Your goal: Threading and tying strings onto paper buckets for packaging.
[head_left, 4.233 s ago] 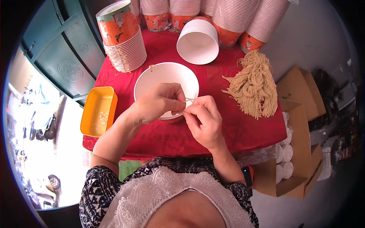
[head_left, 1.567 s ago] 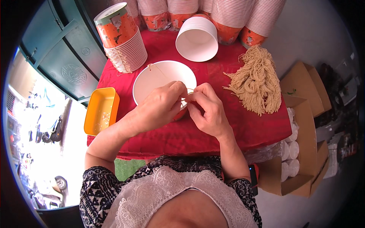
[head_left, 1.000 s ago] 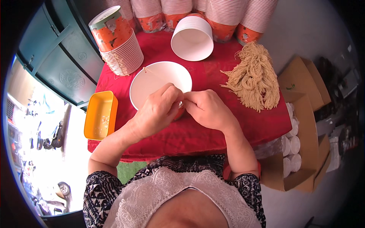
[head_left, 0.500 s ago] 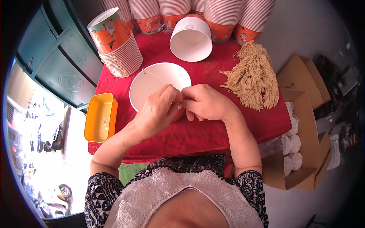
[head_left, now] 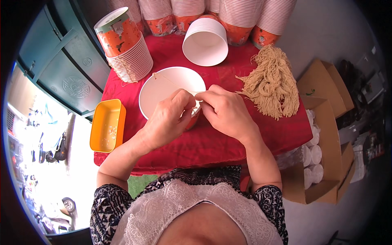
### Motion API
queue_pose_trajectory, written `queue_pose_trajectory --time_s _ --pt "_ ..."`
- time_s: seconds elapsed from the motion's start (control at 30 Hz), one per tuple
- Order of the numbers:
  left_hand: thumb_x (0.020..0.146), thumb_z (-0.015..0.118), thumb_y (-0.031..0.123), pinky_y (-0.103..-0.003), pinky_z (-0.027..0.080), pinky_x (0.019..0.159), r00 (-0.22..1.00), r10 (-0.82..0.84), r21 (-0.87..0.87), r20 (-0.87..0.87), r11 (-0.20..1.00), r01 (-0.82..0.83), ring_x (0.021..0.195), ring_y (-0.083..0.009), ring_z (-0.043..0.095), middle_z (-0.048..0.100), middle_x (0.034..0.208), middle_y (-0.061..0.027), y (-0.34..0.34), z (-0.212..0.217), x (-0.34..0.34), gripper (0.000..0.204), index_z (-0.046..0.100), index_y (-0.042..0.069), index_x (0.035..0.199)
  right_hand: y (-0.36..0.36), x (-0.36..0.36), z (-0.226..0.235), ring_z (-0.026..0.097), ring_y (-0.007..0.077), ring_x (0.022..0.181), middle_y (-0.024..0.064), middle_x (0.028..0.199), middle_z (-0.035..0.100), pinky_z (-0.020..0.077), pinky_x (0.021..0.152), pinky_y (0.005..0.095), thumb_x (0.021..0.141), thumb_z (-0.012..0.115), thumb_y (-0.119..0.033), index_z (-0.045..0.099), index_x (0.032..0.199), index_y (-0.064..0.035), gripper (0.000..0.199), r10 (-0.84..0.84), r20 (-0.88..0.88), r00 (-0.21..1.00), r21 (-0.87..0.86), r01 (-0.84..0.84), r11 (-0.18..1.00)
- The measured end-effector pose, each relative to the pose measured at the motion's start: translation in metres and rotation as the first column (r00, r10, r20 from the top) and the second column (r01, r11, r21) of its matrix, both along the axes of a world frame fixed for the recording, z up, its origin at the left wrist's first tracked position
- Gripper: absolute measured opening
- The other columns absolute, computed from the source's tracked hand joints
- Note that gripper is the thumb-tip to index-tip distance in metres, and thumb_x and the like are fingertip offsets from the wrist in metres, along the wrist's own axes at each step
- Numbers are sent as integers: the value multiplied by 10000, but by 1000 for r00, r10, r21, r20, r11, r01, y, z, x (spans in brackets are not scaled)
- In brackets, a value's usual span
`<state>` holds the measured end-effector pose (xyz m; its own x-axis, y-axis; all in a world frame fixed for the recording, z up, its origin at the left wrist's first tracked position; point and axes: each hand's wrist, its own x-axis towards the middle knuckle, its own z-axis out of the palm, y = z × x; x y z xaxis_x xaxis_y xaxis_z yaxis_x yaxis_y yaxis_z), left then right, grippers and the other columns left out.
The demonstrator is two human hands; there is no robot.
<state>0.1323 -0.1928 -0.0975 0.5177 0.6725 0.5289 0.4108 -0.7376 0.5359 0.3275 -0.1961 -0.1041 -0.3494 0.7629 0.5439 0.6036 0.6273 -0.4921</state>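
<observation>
In front of me a white paper bucket (head_left: 153, 96), orange outside, stands on the red cloth with its mouth up. A thin beige cord (head_left: 164, 79) is fixed at its far-left rim and runs across the mouth to my fingers. My left hand (head_left: 169, 118) is closed in a pinch at the near-right rim, on the cord. Beside it my right hand (head_left: 230, 114) has thumb and forefinger nearly together at the same rim; what lies between the tips is too small to make out. The fingers hide that part of the rim.
A bundle of beige cords (head_left: 273, 87) lies at the right. At the left are a yellow tray (head_left: 120, 128) with small bits and a stack of buckets (head_left: 128, 61). Another bucket (head_left: 204, 32) lies tipped behind; wrapped stacks (head_left: 239, 18) line the back. Cardboard boxes (head_left: 330, 139) stand right of the table.
My right hand has drawn slightly right and its fingers have uncurled from beside the left hand. The cord hangs slacker. The left hand has barely moved.
</observation>
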Motion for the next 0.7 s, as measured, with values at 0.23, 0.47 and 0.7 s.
queue_pose_trajectory --time_s 0.23,0.47,0.7 --pt "789 632 -105 -277 455 562 1000 -9 -15 6 1000 9 652 -145 537 540 791 -61 -1 0 1 204 503 27 878 5 0 -5 589 318 956 150 994 562 505 814 422 801 635 -4 685 944 22 154 125 -34 992 -44 -127 991" --pt "797 623 -98 -268 464 592 998 -11 -108 57 994 17 682 -131 559 563 816 -62 0 -3 -2 181 528 15 901 4 -6 -8 553 323 945 154 970 546 487 808 421 789 648 17 630 880 35 95 182 -135 974 -40 -188 981" --pt "795 597 -76 -277 467 592 973 -26 -313 230 945 99 633 -98 570 610 725 -47 10 -1 -5 167 571 -9 946 -8 -17 -18 560 300 827 139 920 517 486 702 396 761 705 19 569 823 11 150 58 -140 988 242 -22 970"
